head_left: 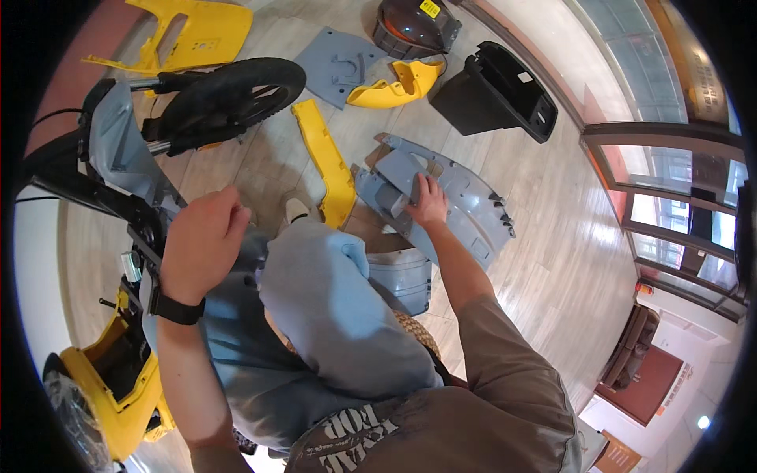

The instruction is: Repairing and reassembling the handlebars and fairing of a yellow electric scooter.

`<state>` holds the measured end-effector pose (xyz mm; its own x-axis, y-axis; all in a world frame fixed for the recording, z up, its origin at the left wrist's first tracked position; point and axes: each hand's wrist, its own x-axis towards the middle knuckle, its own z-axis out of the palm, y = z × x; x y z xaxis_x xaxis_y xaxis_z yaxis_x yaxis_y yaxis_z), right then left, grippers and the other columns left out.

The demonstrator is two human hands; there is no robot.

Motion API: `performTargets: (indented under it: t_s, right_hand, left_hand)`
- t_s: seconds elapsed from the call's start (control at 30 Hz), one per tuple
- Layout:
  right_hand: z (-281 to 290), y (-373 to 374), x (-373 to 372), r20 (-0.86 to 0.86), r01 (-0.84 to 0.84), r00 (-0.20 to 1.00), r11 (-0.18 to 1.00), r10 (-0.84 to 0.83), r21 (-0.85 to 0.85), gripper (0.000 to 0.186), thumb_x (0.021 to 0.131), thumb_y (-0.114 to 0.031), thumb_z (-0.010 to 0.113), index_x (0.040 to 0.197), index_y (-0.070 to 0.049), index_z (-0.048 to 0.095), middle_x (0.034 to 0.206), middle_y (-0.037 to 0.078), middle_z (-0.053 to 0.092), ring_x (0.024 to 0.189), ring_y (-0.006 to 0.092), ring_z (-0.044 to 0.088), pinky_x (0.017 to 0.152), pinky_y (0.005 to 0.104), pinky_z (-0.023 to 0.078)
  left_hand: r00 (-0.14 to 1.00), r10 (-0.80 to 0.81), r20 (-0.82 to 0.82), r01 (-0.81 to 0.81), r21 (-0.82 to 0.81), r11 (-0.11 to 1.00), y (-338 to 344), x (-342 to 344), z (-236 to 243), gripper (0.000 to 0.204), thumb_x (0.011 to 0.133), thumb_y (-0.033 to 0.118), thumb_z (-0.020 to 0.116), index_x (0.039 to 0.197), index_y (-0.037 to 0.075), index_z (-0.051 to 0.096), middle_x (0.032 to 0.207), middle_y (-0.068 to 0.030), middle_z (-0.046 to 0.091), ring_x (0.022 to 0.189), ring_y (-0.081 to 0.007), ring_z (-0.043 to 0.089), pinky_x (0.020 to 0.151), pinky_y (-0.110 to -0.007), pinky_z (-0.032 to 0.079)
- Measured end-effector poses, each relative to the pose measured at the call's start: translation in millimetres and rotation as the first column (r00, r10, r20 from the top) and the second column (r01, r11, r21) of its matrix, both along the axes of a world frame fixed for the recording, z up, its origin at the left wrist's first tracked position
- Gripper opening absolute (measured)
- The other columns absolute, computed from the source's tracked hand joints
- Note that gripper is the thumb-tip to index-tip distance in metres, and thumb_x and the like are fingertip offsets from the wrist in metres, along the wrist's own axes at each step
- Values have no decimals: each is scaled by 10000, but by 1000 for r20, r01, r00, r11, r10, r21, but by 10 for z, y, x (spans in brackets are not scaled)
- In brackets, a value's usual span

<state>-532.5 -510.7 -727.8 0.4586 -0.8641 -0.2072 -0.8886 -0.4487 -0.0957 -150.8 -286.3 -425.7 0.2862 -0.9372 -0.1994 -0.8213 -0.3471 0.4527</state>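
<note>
My right hand (430,202) reaches forward, its fingers bent over the edge of a small grey plastic cover (400,172). That cover lies on top of a larger grey plastic body panel (465,206) with dark clips along one edge. My left hand (203,243), with a black band on the wrist, is raised with its fingers curled in. Anything inside those fingers is hidden. It is nearest to the grey front shield (122,142) of a partly stripped scooter, whose black wheel (229,102) points away from me. A long yellow trim piece (325,162) lies between my hands on the floor.
Farther off lie a yellow panel (206,35), a flat grey panel (335,63), a curved yellow piece (398,87), a dark rounded case (410,30) and a black bin-like box (497,94). Another grey panel (402,280) is beside my knee; yellow bodywork (110,402) stands at lower left.
</note>
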Motion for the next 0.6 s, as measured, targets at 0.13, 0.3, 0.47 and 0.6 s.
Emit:
performTargets:
  t_s: [0.13,0.3,0.47,0.6]
  right_hand:
    - [-62,-125,-36,32,58,998,998,-59,7,915,655,-249,817,1447,-187,363,1373,113,500,1270,323,478,1037,462,411]
    - [524,-302,-94,207,202,950,965,-235,170,832,698,-244,798,1411,-155,379,1307,141,554,1176,334,559,916,432,492]
    - [653,-326,-758,745,445,515,875,-424,190,867,712,-248,801,1421,-194,304,1350,127,482,1209,321,504,906,451,480]
    - [1144,-104,-712,585,647,-211,337,-783,684,937,711,-201,796,1414,-205,176,1415,126,377,1260,368,429,906,607,455]
  left_hand:
    - [999,1,-41,1,57,998,-27,8,-62,190,886,199,581,842,23,525,795,-172,603,810,-385,597,684,-478,460]
    - [1000,8,-30,-9,-26,1000,24,5,-60,176,878,159,600,858,8,513,787,-194,585,775,-401,579,653,-458,438]
    - [998,7,-55,-7,1,1000,-35,-12,-25,179,878,169,607,869,13,518,782,-180,588,780,-391,585,655,-454,443]
    - [999,-5,-51,5,0,1000,-50,-36,-30,191,881,180,611,868,13,519,780,-176,589,777,-386,584,659,-449,448]
